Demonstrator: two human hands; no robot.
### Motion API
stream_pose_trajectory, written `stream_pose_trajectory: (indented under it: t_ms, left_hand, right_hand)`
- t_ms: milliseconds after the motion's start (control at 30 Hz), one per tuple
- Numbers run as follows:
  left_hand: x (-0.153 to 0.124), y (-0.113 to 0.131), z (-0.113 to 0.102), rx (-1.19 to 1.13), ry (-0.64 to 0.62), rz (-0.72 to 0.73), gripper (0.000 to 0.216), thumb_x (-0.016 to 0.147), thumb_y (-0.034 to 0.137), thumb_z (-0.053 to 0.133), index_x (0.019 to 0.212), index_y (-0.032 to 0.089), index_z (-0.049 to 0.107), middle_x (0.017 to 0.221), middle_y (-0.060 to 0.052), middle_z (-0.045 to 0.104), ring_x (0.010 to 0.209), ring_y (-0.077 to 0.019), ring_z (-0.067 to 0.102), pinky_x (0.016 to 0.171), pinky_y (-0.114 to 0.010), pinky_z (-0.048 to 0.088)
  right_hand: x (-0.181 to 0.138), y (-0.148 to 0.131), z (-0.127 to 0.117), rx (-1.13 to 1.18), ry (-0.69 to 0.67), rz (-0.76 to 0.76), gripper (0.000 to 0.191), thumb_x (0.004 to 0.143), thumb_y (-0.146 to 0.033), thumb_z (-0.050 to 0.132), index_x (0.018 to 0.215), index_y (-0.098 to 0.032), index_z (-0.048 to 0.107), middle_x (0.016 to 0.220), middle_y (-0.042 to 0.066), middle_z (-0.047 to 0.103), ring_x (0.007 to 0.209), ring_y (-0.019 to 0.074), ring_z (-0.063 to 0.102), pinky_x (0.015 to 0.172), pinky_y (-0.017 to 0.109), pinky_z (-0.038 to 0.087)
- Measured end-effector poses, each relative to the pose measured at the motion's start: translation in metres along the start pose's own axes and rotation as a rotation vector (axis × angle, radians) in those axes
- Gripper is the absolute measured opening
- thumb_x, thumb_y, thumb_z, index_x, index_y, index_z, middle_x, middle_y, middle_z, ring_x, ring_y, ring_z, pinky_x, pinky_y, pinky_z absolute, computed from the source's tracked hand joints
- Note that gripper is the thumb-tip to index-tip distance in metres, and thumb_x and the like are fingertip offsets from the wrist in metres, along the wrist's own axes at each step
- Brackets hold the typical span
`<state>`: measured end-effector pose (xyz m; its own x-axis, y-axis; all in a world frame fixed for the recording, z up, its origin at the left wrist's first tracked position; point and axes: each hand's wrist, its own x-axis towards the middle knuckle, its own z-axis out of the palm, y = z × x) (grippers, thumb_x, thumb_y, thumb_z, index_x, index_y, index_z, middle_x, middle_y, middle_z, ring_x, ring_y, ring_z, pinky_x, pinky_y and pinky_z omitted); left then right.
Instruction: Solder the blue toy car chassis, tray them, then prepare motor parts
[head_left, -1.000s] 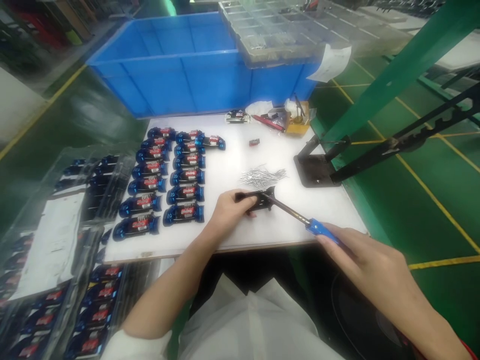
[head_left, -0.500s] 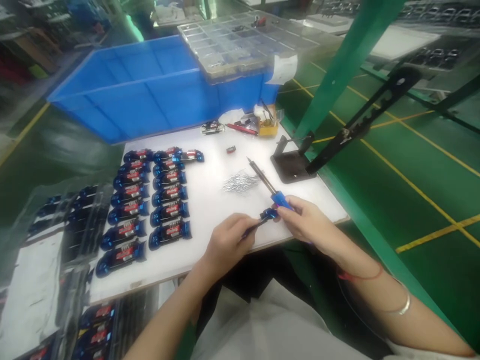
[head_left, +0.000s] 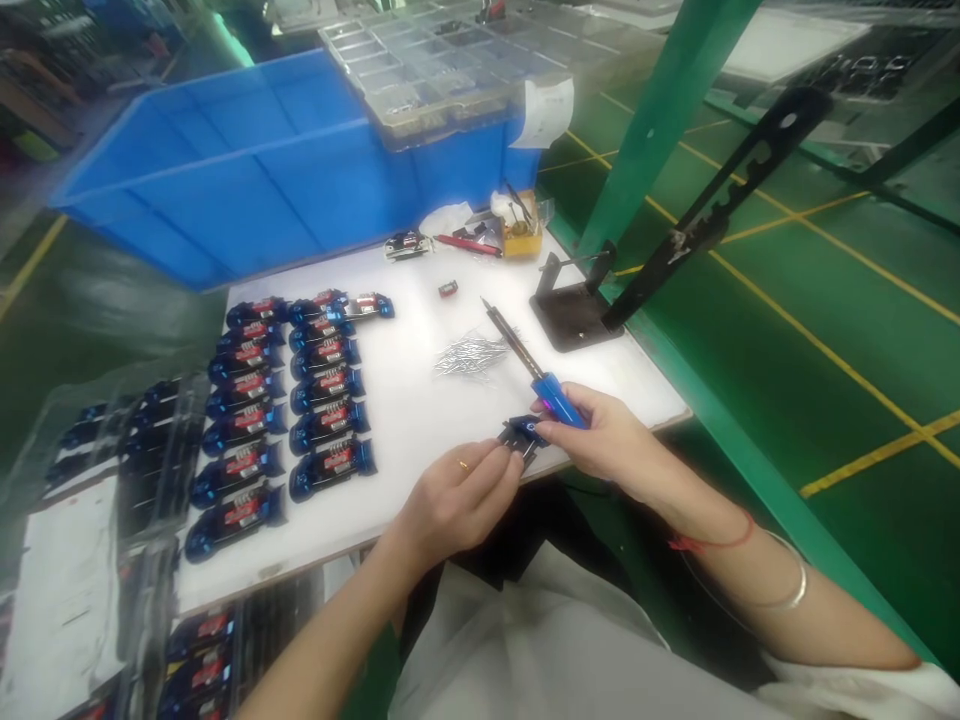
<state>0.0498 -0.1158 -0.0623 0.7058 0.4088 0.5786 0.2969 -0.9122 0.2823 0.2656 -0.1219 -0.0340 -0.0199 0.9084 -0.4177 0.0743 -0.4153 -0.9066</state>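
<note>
My left hand (head_left: 457,495) is closed on a small dark blue toy-car part (head_left: 523,436) at the near edge of the white table (head_left: 420,420). My right hand (head_left: 600,435) grips the blue handle of a screwdriver (head_left: 525,358), whose shaft points up and away over the table; its fingertips also touch the same part. A pile of thin metal pins (head_left: 465,355) lies just beyond the hands. Two rows of blue toy cars (head_left: 289,405) with red labels lie on the table's left half.
A big blue crate (head_left: 225,190) stands behind the table with a clear compartment box (head_left: 442,70) on its rim. A black stand (head_left: 574,315) with a slanted arm sits at the right edge. Small parts and a yellow box (head_left: 521,235) lie at the back. Trays of cars (head_left: 112,480) are at left.
The screwdriver tip has left the part; my right hand drew back beside my left, and both hands with the part came toward the table's near edge. The view shifted left.
</note>
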Motion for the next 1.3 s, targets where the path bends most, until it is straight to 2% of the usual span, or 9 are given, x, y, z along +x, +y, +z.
stream_pose_trajectory:
  t_ms: [100,200,300,400,500,667,967,1133,1300]
  left_hand:
    - [-0.003,-0.003,0.005,0.09,0.117,-0.048,0.037,0.092,0.006,0.056,0.125,0.023,0.061,0.113,-0.011,0.071,0.112,-0.0248,0.068,0.096,-0.041,0.059]
    - [-0.009,-0.004,0.012,0.05,0.238,-0.265,0.054,0.087,0.022,0.071,0.137,0.026,0.05,0.13,-0.014,0.062,0.122,-0.0276,0.062,0.1,-0.044,0.057]
    - [-0.011,0.0,0.015,-0.26,0.282,-0.617,0.075,0.083,0.041,0.074,0.145,0.023,0.038,0.135,-0.017,0.057,0.119,-0.0291,0.064,0.096,-0.044,0.059]
    - [-0.007,0.003,0.01,-0.691,0.282,-0.951,0.057,0.09,0.044,0.064,0.138,0.019,0.046,0.12,-0.013,0.065,0.1,-0.0247,0.073,0.085,-0.04,0.064]
    - [-0.002,-0.001,0.004,-0.889,0.391,-1.093,0.049,0.089,0.044,0.065,0.128,0.016,0.055,0.114,-0.01,0.067,0.086,-0.022,0.075,0.079,-0.037,0.065]
    - [-0.007,-0.012,0.002,-0.843,0.522,-1.162,0.048,0.085,0.04,0.07,0.124,0.016,0.058,0.113,-0.009,0.067,0.085,-0.0206,0.075,0.08,-0.035,0.065]
    - [-0.02,-0.015,0.011,-0.806,0.345,-1.113,0.04,0.087,0.036,0.066,0.124,0.021,0.06,0.112,-0.008,0.068,0.091,-0.0212,0.072,0.085,-0.036,0.062]
    - [-0.019,-0.014,0.008,-0.742,0.309,-1.079,0.037,0.089,0.033,0.062,0.123,0.021,0.06,0.113,-0.008,0.067,0.097,-0.0233,0.071,0.089,-0.039,0.06]
    - [-0.018,-0.011,0.007,-0.744,0.298,-1.063,0.036,0.089,0.031,0.06,0.123,0.02,0.059,0.11,-0.008,0.068,0.099,-0.0235,0.07,0.092,-0.04,0.058]
  right_hand:
    - [0.004,0.008,0.001,-0.013,0.06,-0.098,0.031,0.068,-0.042,0.073,0.088,-0.02,0.064,0.055,-0.008,0.048,0.043,0.0069,0.035,0.041,0.023,0.027]
    - [0.008,0.014,0.004,-0.005,0.128,-0.194,0.03,0.07,-0.042,0.072,0.09,-0.021,0.066,0.066,-0.003,0.059,0.053,0.0112,0.05,0.048,0.025,0.039]
    - [0.012,0.013,0.01,-0.009,0.169,-0.258,0.027,0.07,-0.039,0.072,0.09,-0.021,0.067,0.082,0.002,0.068,0.07,0.016,0.061,0.062,0.028,0.049]
    - [0.015,0.008,0.014,-0.079,0.15,-0.288,0.023,0.071,-0.037,0.071,0.087,-0.021,0.067,0.085,0.002,0.07,0.077,0.0182,0.064,0.07,0.03,0.051]
    - [0.024,-0.004,0.016,-0.212,0.122,-0.357,0.021,0.075,-0.039,0.068,0.085,-0.022,0.067,0.079,0.001,0.069,0.073,0.0183,0.062,0.067,0.03,0.049]
    - [0.073,-0.034,0.014,-0.578,0.201,-0.568,0.011,0.08,-0.032,0.065,0.081,-0.021,0.067,0.08,0.003,0.067,0.077,0.0206,0.062,0.073,0.032,0.045]
    - [0.177,-0.058,0.037,-0.913,0.209,-0.815,0.022,0.085,-0.012,0.054,0.098,-0.018,0.071,0.108,0.01,0.067,0.1,0.0256,0.06,0.086,0.034,0.044]
    - [0.191,-0.062,0.048,-0.951,0.186,-0.776,0.013,0.087,-0.019,0.058,0.092,-0.018,0.069,0.099,0.01,0.07,0.093,0.0257,0.061,0.081,0.034,0.044]
    - [0.167,-0.068,0.037,-0.917,0.208,-0.727,0.01,0.084,-0.026,0.061,0.084,-0.019,0.068,0.083,0.005,0.07,0.079,0.0228,0.062,0.072,0.032,0.044]
